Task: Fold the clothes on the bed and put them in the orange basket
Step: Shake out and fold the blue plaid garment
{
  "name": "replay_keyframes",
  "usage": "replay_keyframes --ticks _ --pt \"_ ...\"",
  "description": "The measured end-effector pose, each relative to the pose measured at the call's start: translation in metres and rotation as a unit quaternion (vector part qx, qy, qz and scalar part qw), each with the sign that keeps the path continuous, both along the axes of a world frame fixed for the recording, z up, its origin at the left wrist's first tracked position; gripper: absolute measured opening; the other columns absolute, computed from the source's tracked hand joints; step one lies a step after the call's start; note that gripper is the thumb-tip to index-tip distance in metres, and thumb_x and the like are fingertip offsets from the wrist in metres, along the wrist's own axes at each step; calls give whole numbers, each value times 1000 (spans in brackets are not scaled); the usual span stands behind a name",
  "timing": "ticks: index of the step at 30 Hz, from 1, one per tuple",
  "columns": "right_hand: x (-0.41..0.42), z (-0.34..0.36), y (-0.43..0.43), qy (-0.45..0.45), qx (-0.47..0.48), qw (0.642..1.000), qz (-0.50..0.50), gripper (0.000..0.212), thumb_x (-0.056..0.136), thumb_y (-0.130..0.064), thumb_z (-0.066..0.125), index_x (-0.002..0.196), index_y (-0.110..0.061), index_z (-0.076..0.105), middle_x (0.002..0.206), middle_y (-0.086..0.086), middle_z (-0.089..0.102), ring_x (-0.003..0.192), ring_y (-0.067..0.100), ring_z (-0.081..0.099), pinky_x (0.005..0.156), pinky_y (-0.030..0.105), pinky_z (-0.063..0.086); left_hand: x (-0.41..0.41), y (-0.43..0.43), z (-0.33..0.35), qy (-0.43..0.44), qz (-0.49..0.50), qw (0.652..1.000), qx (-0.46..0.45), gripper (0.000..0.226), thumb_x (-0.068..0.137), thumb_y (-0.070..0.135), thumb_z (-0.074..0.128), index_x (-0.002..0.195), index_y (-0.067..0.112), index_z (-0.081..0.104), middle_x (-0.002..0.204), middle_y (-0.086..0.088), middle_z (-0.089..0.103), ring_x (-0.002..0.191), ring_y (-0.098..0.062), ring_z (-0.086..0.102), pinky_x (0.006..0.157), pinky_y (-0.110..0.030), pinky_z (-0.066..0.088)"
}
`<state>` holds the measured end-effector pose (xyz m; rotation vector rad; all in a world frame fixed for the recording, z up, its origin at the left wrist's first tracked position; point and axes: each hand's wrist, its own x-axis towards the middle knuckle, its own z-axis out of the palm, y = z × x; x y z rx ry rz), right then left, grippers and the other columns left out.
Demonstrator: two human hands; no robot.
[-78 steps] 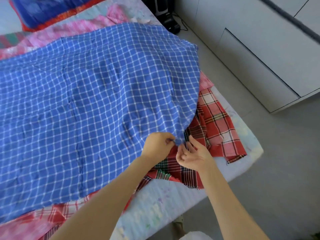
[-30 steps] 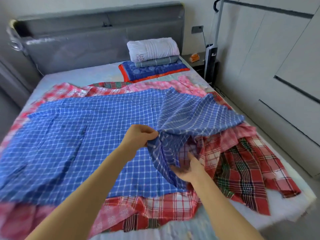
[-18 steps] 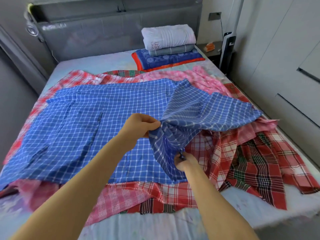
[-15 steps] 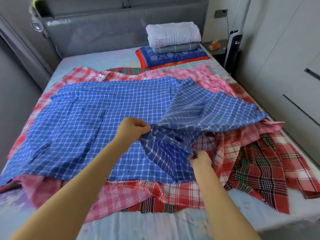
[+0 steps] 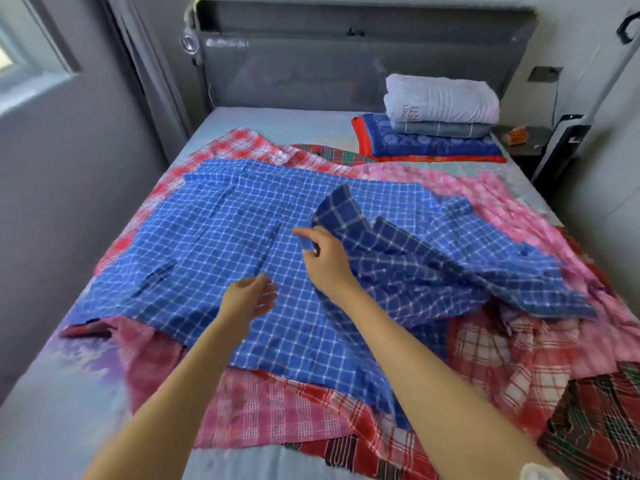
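Far beyond the grip, grey padded headboard (image 5: 363, 64) against a pale wall (image 5: 571, 36). Well left of the grip, grey wall (image 5: 69, 168), grey curtain (image 5: 145, 81), daylit window (image 5: 20, 64). Beyond and right of it, dark nightstand (image 5: 540, 142), wall socket (image 5: 545, 73).

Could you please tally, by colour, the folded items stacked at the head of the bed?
White folded blanket: 1
Grey folded cloth: 1
Blue folded cloth with an orange-red border: 1
Total: 3
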<state>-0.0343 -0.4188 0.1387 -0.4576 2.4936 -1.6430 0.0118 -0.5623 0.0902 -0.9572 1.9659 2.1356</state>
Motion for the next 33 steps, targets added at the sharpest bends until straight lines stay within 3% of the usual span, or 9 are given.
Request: replay_keyframes --ticks 3,7,13,16,20,24,29,31,33 --pt "10 -8 -81 -2 27 995 94 48 84 13 39 122 -8 60 83 -8 47 72 -5 48 66 10 35 -3 -60 19 35 24 994 102 37 96 41 43 92 7 58 86 -8 65 79 -18 63 66 -29 50" --pt "15 -20 -197 -33 43 981 184 46 82 11 42 118 -10 62 109 3 62 106 23 58 93 39 47 -6 -163 31 54 -25 996 69 50 83 56 49 78 7 57 56 0 59 61 -13 61 66 -30 47" --pt "3 -44 -319 -68 72 974 204 35 87 1 48 114 -9 66 105 12 69 76 16 59 73 34 48 -23 -303 5 29 84 995 -51 9 90 12 60 82 8 60 68 -4 59 57 -12 56 49 -19 48" --pt "-25 -64 -357 -17 136 988 69 39 91 -20 57 130 -18 53 117 1 65 101 17 61 87 35 50 -35 -355 -19 39 89 993 -62 14 93 4 52 82 8 60 80 -8 62 69 -17 61 59 -22 51" --pt "-72 -81 -404 36 308 946 98 82 82 -49 64 147 -19 25 138 5 42 127 27 39 101 40 33 -47 -384 -54 39 52 995 -72 15 91 -5 49 101 -3 60 91 -16 63 79 -24 62 71 -27 56" --pt "-109 -105 -450 20 350 913 208 28 85 -19 64 113 -23 66 121 2 60 119 23 50 101 37 37 -48 -412 -92 41 77 996 -3 8 92 1 53 91 1 61 84 -11 65 75 -17 65 66 -23 57" --pt "-111 -141 -496 -31 299 919 256 31 88 2 50 108 -14 69 120 1 65 114 18 57 98 39 45 -39 -471 -156 -22 209 965 158 17 84 -4 57 80 10 66 71 -4 62 72 -18 59 69 -25 50" --pt "-109 -158 -507 -38 299 912 279 19 93 -10 55 102 -16 71 112 -1 68 105 19 60 92 41 47 -36 -495 -193 -77 273 957 59 25 81 -7 53 73 10 69 62 -2 55 62 -19 47 57 -20 45" --pt "-109 -170 -514 -52 295 903 308 19 95 -25 55 85 -19 71 85 -6 70 80 14 61 78 37 48 -34 -515 -228 -183 286 935 -106 22 83 -1 51 98 4 67 84 -10 63 79 -26 56 73 -29 49"
